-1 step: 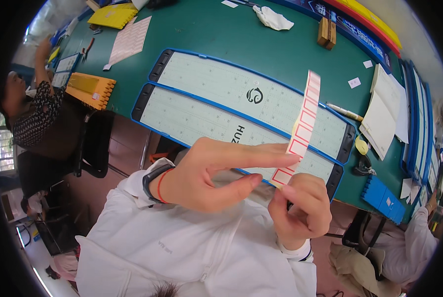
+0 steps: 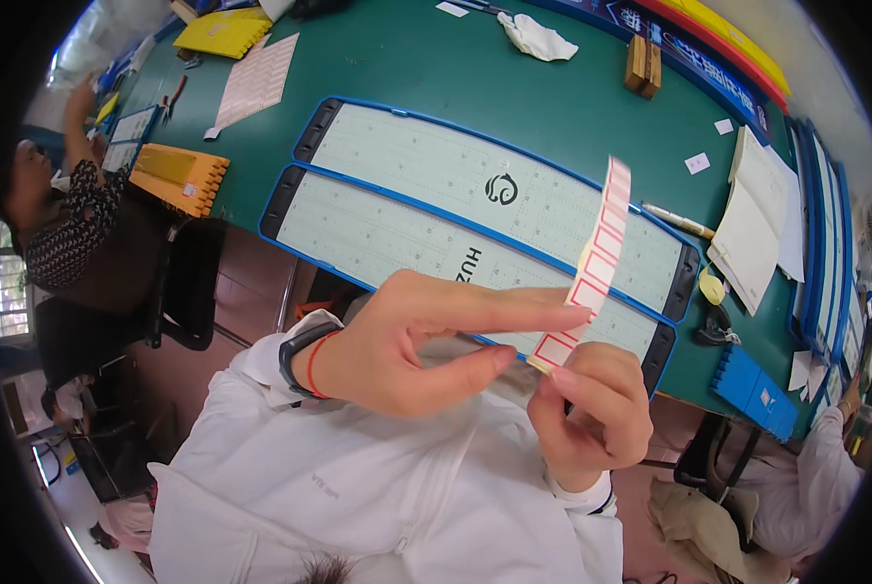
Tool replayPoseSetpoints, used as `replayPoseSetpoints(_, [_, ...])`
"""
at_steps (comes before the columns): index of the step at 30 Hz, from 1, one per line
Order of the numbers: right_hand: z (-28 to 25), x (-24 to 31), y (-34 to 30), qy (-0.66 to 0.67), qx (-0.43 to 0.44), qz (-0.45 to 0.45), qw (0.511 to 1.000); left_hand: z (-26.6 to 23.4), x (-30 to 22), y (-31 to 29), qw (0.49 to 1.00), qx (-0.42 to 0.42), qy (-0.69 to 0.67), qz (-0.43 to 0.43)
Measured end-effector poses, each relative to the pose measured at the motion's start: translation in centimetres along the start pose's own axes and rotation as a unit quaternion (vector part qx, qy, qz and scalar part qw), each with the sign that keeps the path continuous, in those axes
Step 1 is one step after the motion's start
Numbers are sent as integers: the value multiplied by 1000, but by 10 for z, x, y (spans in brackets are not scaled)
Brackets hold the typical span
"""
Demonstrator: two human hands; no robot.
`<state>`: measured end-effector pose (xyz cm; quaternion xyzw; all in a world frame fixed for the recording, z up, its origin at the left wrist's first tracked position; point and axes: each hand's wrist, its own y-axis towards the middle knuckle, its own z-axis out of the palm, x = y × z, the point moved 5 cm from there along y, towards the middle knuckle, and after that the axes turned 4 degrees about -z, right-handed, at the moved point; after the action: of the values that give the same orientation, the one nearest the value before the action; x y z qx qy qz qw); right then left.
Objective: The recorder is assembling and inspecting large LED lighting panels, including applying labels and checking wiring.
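A narrow strip of white labels with red-outlined boxes [image 2: 599, 265] stands up from my hands and curves at its blurred free end. The thumb and bent fingers of my right hand [image 2: 599, 414] pinch its lower end. Above that grip, my left hand [image 2: 407, 341] reaches in from the left. Its stretched index fingertip lies across the strip's front and another finger passes behind it, while the thumb stays apart. Beyond my hands, a long flat case with blue rims, black ends and two pale printed faces [image 2: 387, 209] lies on the green table [image 2: 397, 58].
At far left are a label sheet [image 2: 258, 80], yellow pieces [image 2: 223, 31] and an orange comb-edged piece [image 2: 178, 178]. A pen [image 2: 677, 220], open notebook [image 2: 755, 219], blue piece [image 2: 755, 394] and upright blue-rimmed cases [image 2: 817, 243] lie right. Wooden blocks [image 2: 643, 65] sit behind. Other people sit either side.
The strip's free end has dipped slightly and bent a little more. Both hands keep nearly the same place.
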<state>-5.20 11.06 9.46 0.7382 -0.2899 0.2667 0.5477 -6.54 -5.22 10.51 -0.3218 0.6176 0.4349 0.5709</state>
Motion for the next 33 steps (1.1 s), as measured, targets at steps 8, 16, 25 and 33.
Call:
replayPoseSetpoints(8, [-8, 9, -7, -161, 4, -82, 983, 18, 9, -5, 933, -20, -329, -148])
replayPoseSetpoints(16, [-9, 13, -10, -232, 16, -96, 968, 18, 15, -2, 900, 27, -377, -216])
replayPoseSetpoints(25, [-8, 13, -12, -103, 33, -149, 983, 3, 11, 5, 891, 3, -389, -233])
replayPoseSetpoints(33, [9, -9, -10, 28, -11, 38, 999, -146, 28, 73, 983, -84, -145, -78])
